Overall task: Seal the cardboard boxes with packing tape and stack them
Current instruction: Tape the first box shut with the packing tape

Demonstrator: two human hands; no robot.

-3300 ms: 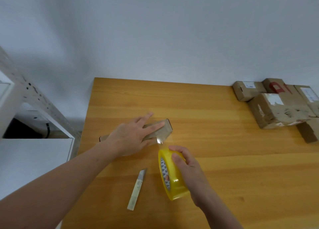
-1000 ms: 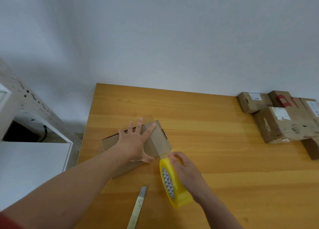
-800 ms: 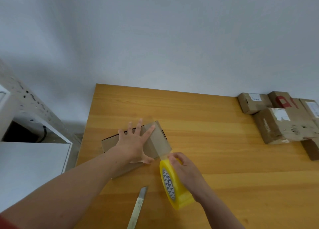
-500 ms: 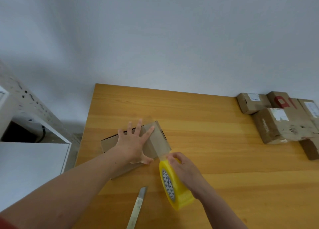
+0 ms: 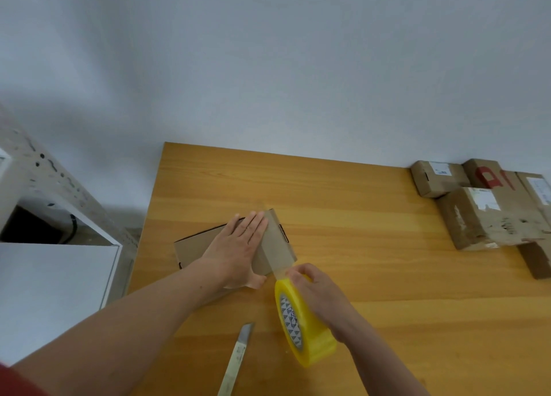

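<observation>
A small flat cardboard box (image 5: 275, 243) lies on the wooden table (image 5: 372, 276), left of centre. My left hand (image 5: 238, 248) presses flat on its top, fingers straight and together. My right hand (image 5: 320, 294) grips a yellow roll of packing tape (image 5: 301, 321) just in front of the box's near right corner. A short clear strip of tape runs from the roll up onto the box's end face. Much of the box top is hidden under my left hand.
A utility knife (image 5: 237, 357) lies on the table in front of the box, blade pointing away. Several brown cardboard boxes (image 5: 489, 216) sit bunched at the table's far right by the wall. A white cabinet (image 5: 56, 288) stands left of the table.
My left hand's fingers have closed together from a spread pose. The tape roll and right hand have stayed close to the box corner.
</observation>
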